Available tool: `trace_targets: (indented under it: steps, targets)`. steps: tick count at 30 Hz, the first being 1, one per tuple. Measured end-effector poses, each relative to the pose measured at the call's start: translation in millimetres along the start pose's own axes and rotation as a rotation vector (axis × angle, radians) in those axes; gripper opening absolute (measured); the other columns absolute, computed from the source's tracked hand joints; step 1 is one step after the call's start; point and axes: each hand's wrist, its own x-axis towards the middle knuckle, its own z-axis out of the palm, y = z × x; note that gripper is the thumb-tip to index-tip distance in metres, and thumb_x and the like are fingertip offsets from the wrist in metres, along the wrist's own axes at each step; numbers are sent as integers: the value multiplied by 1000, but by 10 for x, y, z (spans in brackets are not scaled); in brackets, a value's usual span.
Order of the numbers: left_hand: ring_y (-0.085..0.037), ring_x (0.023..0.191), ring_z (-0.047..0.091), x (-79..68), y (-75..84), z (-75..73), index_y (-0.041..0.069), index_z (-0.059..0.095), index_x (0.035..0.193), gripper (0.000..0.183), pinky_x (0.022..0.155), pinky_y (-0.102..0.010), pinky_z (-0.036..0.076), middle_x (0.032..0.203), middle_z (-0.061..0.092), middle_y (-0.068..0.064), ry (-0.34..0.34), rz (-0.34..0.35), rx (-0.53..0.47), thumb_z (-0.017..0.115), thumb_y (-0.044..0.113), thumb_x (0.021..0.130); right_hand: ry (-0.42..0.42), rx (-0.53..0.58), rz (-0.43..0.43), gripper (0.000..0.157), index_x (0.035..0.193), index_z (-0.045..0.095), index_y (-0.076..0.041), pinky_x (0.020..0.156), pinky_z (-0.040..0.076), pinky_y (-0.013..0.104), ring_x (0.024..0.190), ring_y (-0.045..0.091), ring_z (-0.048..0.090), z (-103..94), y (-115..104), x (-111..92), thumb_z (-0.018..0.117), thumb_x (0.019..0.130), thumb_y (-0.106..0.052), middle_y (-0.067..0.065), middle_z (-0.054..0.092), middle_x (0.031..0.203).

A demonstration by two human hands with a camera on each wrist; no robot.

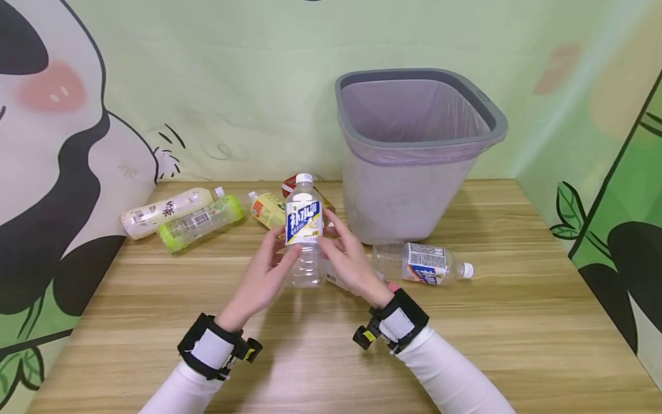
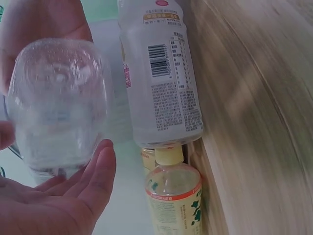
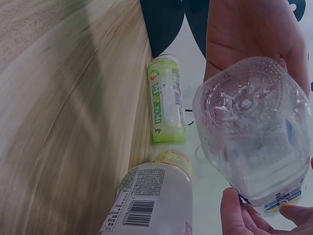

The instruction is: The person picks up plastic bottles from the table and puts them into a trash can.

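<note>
The clear bottle (image 1: 304, 223) with the blue and white label is between the two hands, up off the table (image 1: 310, 362). Its long side runs up and away from the person, with the white cap (image 1: 304, 178) at the far top end and the bottom facing back to the wrists. The left hand (image 1: 261, 276) holds its left side and the right hand (image 1: 350, 261) holds its right side. Each hand is as wide as the bottle, with thumb and fingers bent around it. The gray bin (image 1: 421, 145) is past the bottle and off to the right, so the right hand is nearer to it. A white bottle (image 3: 154, 196) lies just below, partly hidden by the right hand. One more clear bottle (image 1: 426, 264) lies in front of the bin, its cap pointing right. Off to the left, a green bottle (image 1: 200, 223) and a cream bottle (image 1: 168, 213) lie side by side.
</note>
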Motion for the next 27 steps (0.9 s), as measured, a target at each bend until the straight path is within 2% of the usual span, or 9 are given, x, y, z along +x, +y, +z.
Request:
trace_targets:
  steps: [3, 6, 10, 15, 21, 27]
  targets:
    - [-35, 114, 55, 7, 3, 13, 5, 33, 143, 60, 95, -49, 46, 138, 46, -22, 2, 6, 26, 46, 42, 98, 4, -22, -2, 58, 149, 25, -2, 84, 53, 47, 96, 41, 60, -10, 9, 8, 47, 96, -8, 28, 47, 123]
    - [-34, 113, 56, 11, 2, 25, 4, 40, 138, 56, 94, -49, 47, 136, 49, -19, -2, 13, 42, 46, 42, 98, 2, -35, 0, 58, 149, 26, -8, 81, 53, 46, 91, 39, 61, -26, 129, 60, 48, 96, -11, 25, 47, 120]
    - [-32, 111, 58, 8, -6, 26, 5, 46, 135, 51, 92, -48, 48, 134, 52, -17, -16, 21, 82, 44, 41, 99, -17, -34, -7, 59, 150, 27, -17, 79, 54, 42, 96, 34, 61, -52, 339, 138, 50, 96, -17, 22, 48, 124]
    - [-29, 107, 60, 5, -15, 17, 5, 48, 134, 44, 91, -49, 48, 131, 55, -15, -43, 42, 122, 39, 33, 102, -64, -47, 0, 61, 151, 24, -25, 74, 56, 42, 99, 35, 60, -99, 400, 157, 51, 96, -22, 19, 46, 133]
    - [-29, 105, 61, 12, -4, 10, 6, 50, 133, 37, 92, -48, 48, 131, 55, -15, -71, 48, 157, 38, 20, 101, -98, -158, -50, 71, 152, 21, -25, 88, 50, 46, 112, 30, 54, -149, 402, 152, 58, 92, -20, 12, 34, 149]
    - [-28, 104, 61, 33, -29, 6, 5, 49, 133, 38, 90, -46, 50, 132, 54, -16, -82, 83, 219, 40, 16, 99, -119, -259, -93, 82, 152, 18, -23, 96, 43, 51, 121, 29, 47, -198, 388, 166, 65, 85, -19, 10, 31, 151]
